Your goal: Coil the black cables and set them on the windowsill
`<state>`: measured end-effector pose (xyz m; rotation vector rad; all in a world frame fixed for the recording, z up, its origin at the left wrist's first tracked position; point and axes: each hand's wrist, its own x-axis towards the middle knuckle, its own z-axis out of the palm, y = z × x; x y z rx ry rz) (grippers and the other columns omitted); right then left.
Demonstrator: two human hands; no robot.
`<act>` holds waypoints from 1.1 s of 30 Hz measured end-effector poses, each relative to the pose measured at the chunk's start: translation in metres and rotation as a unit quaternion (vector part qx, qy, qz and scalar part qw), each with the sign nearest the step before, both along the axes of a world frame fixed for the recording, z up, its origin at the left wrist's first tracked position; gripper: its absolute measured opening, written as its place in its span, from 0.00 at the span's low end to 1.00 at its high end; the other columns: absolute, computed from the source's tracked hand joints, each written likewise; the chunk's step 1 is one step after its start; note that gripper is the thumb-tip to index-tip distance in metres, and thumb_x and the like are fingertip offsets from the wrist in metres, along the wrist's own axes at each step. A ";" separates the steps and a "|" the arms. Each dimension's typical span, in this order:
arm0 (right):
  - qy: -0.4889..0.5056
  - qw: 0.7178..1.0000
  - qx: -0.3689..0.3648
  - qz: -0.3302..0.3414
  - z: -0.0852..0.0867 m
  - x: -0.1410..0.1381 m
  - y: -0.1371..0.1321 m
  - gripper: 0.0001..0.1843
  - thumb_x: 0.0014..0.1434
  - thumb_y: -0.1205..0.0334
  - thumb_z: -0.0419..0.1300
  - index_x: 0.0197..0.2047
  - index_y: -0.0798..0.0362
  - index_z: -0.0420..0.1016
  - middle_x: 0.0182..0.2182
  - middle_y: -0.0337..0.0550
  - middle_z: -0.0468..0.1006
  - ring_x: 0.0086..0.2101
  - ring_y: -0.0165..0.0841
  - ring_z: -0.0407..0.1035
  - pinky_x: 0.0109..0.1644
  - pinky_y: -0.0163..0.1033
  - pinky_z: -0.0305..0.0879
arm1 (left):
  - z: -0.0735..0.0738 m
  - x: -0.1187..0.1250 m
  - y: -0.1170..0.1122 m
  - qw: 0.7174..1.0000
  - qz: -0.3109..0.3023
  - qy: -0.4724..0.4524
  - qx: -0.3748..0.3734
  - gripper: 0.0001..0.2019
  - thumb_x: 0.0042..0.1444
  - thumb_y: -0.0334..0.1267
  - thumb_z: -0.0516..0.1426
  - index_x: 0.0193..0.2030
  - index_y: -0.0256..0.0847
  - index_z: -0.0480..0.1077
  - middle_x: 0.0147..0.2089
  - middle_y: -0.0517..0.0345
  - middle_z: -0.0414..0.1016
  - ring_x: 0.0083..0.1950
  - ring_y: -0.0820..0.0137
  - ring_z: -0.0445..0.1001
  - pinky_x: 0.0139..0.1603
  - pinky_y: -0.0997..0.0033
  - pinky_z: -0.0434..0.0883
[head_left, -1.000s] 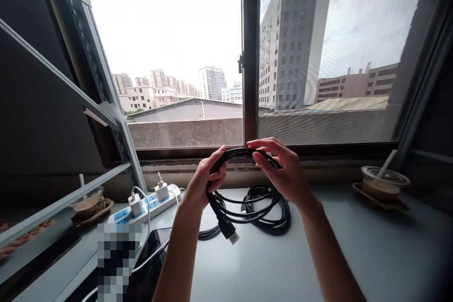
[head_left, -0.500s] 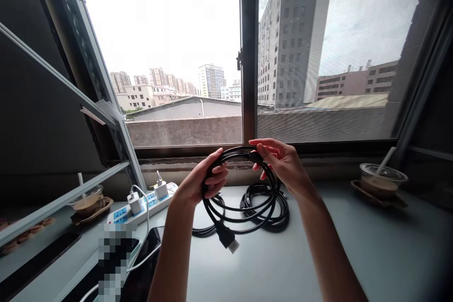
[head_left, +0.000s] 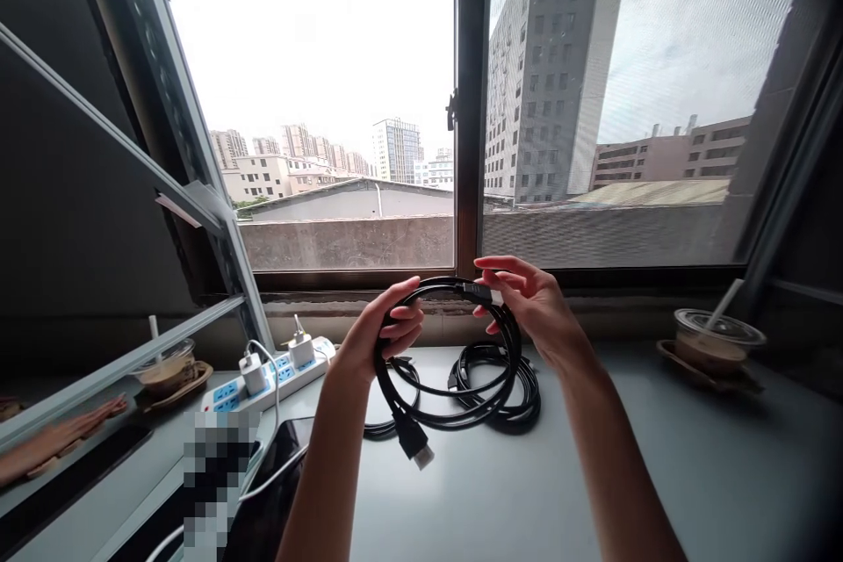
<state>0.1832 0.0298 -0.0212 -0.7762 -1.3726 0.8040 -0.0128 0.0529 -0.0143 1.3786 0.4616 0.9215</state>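
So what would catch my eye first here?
Probably the looped black cable, held up at centre by the left hand and the right hand. Behind it, the bright window fills most of the upper view. Another coiled cable lies on the table beyond the hands.

Overcast daylight fills the sliding window [head_left: 469,105] beyond the far edge of the table [head_left: 461,500]; buildings [head_left: 559,79] stand outside. A grey metal rack [head_left: 247,277] rises on the table's left, beside a dark wall [head_left: 53,193].
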 end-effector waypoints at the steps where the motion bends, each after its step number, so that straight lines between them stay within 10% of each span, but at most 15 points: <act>1: -0.009 0.999 0.029 -0.018 0.000 0.000 0.000 0.20 0.53 0.47 0.61 0.46 0.50 0.73 0.35 0.41 0.76 0.25 0.29 0.72 0.20 0.33 0.72 | 0.000 0.001 -0.001 1.000 0.020 0.014 0.019 0.25 0.54 0.47 0.55 0.15 0.40 0.46 0.12 0.71 0.41 0.11 0.86 0.45 0.14 0.78 0.40; 5: -0.079 0.984 0.143 -0.065 0.001 -0.001 -0.005 0.21 0.60 0.46 0.50 0.49 0.49 0.72 0.39 0.44 0.77 0.34 0.31 0.71 0.28 0.35 0.73 | 0.003 0.002 -0.005 0.993 0.079 0.054 0.067 0.28 0.54 0.48 0.57 0.15 0.40 0.44 0.12 0.71 0.42 0.11 0.87 0.45 0.14 0.78 0.38; 11: -0.249 0.894 0.309 -0.209 -0.002 -0.008 -0.004 0.12 0.57 0.57 0.60 0.44 0.45 0.76 0.41 0.41 0.75 0.41 0.32 0.71 0.45 0.37 0.68 | 0.004 0.005 -0.007 0.998 0.031 0.006 0.045 0.26 0.54 0.42 0.57 0.14 0.39 0.45 0.13 0.71 0.41 0.12 0.87 0.45 0.15 0.79 0.41; 16: -0.215 0.887 0.312 -0.263 -0.006 -0.006 0.008 0.11 0.60 0.61 0.56 0.44 0.46 0.76 0.39 0.41 0.75 0.39 0.31 0.71 0.44 0.37 0.68 | 0.000 0.020 -0.008 0.999 -0.006 -0.052 0.001 0.23 0.47 0.36 0.61 0.16 0.40 0.48 0.14 0.71 0.44 0.15 0.85 0.50 0.17 0.81 0.49; 26: -0.099 0.837 0.347 -0.411 -0.009 -0.009 0.015 0.09 0.59 0.64 0.57 0.42 0.51 0.77 0.37 0.44 0.74 0.39 0.33 0.70 0.40 0.37 0.68 | -0.011 0.027 0.005 0.981 0.177 0.055 0.048 0.13 0.49 0.41 0.61 0.36 0.37 0.63 0.30 0.57 0.72 0.37 0.69 0.75 0.46 0.67 0.69; 33: -0.073 0.791 0.386 -0.469 -0.007 -0.009 0.014 0.08 0.59 0.64 0.58 0.40 0.50 0.77 0.35 0.45 0.73 0.37 0.34 0.70 0.37 0.38 0.69 | -0.024 0.028 0.016 0.966 0.178 0.171 0.078 0.17 0.51 0.50 0.57 0.39 0.37 0.65 0.35 0.54 0.74 0.39 0.64 0.75 0.39 0.68 0.69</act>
